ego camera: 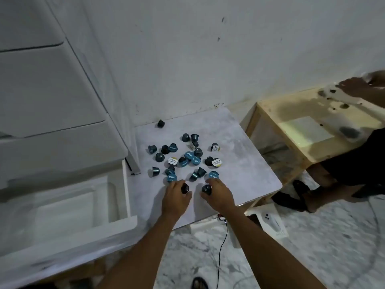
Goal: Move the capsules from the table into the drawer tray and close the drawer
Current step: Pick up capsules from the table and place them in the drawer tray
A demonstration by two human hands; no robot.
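Several dark and blue-lidded coffee capsules (188, 156) lie scattered on a small marble-look table (245, 163). One stray capsule (160, 123) sits at the table's back left corner. My left hand (176, 197) pinches a dark capsule (184, 188) at the near edge of the pile. My right hand (218, 193) grips another dark capsule (206, 189) beside it. To the left, a white drawer (127, 195) stands pulled out, with a pale tray (100, 197) inside it.
White drawer fronts (52, 90) rise at the left above the pulled-out one. A wooden stool (291, 130) stands right of the table, where another person's hand (358, 86) and legs show. A black cable (223, 247) and a white box (270, 222) lie on the floor.
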